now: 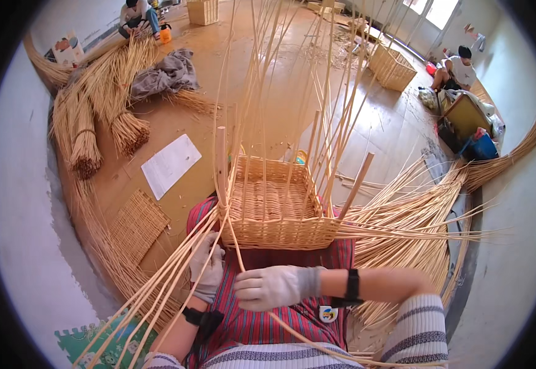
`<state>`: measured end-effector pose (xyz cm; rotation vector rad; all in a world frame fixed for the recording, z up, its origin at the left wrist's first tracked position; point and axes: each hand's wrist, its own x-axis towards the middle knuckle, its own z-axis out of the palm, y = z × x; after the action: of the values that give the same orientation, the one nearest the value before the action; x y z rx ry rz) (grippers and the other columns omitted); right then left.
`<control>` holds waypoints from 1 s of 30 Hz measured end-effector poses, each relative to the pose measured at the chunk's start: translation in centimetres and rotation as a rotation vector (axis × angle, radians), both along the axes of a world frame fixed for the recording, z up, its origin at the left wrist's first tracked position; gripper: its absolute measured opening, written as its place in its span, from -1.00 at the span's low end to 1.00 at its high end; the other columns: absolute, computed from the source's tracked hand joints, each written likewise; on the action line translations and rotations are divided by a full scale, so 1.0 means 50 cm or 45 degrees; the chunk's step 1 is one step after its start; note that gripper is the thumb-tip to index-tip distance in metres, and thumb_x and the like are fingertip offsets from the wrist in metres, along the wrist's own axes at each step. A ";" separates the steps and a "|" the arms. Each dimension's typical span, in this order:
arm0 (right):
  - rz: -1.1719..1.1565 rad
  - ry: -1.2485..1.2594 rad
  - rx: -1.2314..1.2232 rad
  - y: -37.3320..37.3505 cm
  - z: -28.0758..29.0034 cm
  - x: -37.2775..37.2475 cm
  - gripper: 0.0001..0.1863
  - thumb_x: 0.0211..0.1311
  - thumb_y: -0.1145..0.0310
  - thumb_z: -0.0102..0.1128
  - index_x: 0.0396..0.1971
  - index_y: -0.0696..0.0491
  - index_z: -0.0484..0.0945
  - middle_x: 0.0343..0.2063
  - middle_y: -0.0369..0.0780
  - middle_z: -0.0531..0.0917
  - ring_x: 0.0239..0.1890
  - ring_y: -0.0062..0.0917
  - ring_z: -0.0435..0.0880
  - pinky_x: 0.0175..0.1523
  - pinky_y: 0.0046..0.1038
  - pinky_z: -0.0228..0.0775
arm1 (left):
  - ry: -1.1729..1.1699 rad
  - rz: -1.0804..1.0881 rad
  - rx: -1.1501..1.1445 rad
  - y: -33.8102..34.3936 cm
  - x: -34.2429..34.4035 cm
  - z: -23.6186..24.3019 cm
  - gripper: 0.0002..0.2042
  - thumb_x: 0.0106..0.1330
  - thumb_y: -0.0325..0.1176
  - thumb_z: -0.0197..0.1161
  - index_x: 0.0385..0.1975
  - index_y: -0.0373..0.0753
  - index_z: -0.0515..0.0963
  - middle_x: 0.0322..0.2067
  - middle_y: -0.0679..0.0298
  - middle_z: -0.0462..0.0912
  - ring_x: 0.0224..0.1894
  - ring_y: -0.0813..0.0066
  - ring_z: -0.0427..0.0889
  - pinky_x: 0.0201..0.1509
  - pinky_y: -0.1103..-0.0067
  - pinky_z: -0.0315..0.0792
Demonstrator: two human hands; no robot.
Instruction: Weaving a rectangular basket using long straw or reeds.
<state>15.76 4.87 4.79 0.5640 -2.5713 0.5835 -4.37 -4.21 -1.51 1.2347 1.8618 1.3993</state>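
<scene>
A half-woven wicker basket rests on my lap over a red striped cloth, with long upright rods and wooden posts rising from it. My gloved left hand is curled just below the basket's front left corner, partly behind a fan of loose rods; what its fingers hold is hidden. My gloved right hand is closed over one long rod that runs down from that same corner, below the basket's front side.
Rod bundles lie left, with a paper sheet and woven panel. More rods spread right, beside a blue container. Two seated people are at the back, near other baskets. Walls flank both sides.
</scene>
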 end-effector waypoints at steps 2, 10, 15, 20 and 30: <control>0.192 -0.028 0.076 -0.001 0.020 -0.084 -0.80 0.05 0.34 0.29 -0.36 0.10 0.54 -0.36 -0.19 0.58 -0.22 -0.29 0.65 0.17 -0.22 0.57 | 0.421 -0.061 0.218 0.005 -0.003 -0.025 -0.76 0.52 -0.53 0.09 0.10 -0.29 0.56 -0.08 0.17 0.67 -0.26 0.51 0.67 -0.20 0.56 0.60; -0.729 0.713 -1.635 0.095 -0.014 -0.035 -0.83 0.56 0.36 0.04 -0.03 0.10 0.52 -0.25 -0.18 0.68 -0.08 -0.36 0.72 0.04 -0.35 0.65 | 0.036 -0.162 -0.007 -0.012 0.028 0.030 -0.75 0.40 -0.59 0.12 -0.03 -0.18 0.62 -0.08 0.16 0.66 -0.33 0.43 0.70 -0.19 0.50 0.63; -1.132 0.719 -2.021 0.098 -0.112 0.056 -0.86 0.62 0.37 0.00 0.01 0.06 0.46 -0.28 -0.20 0.64 -0.15 -0.41 0.73 0.11 -0.20 0.69 | 0.403 -0.225 0.187 0.130 0.063 0.046 -0.56 0.50 -0.52 0.08 0.35 -0.08 0.48 -0.16 0.06 0.65 -0.42 0.46 0.64 -0.32 0.54 0.56; -1.498 0.094 -1.632 0.157 0.019 0.017 -0.83 0.61 0.38 -0.03 0.05 0.05 0.47 -0.23 -0.12 0.70 -0.16 -0.42 0.73 0.03 -0.30 0.68 | -0.294 -0.499 -0.246 0.227 0.048 0.008 -0.63 0.61 -0.32 0.02 0.37 -0.02 0.46 -0.49 0.23 0.59 -0.64 0.55 0.50 -0.54 0.54 0.43; -1.692 -0.044 -0.297 0.332 0.017 -0.110 -0.23 0.34 0.48 0.25 0.52 0.01 0.19 0.01 0.10 0.62 0.02 -0.11 0.65 0.16 -0.28 0.51 | -0.542 -0.273 -0.356 0.194 0.081 0.039 -0.72 0.63 -0.20 0.06 0.22 -0.07 0.52 -0.46 0.29 0.65 -0.66 0.58 0.62 -0.61 0.55 0.55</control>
<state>10.27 21.45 5.66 -1.1626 -2.1991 0.3507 -0.32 5.48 0.42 0.8853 1.5186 1.1328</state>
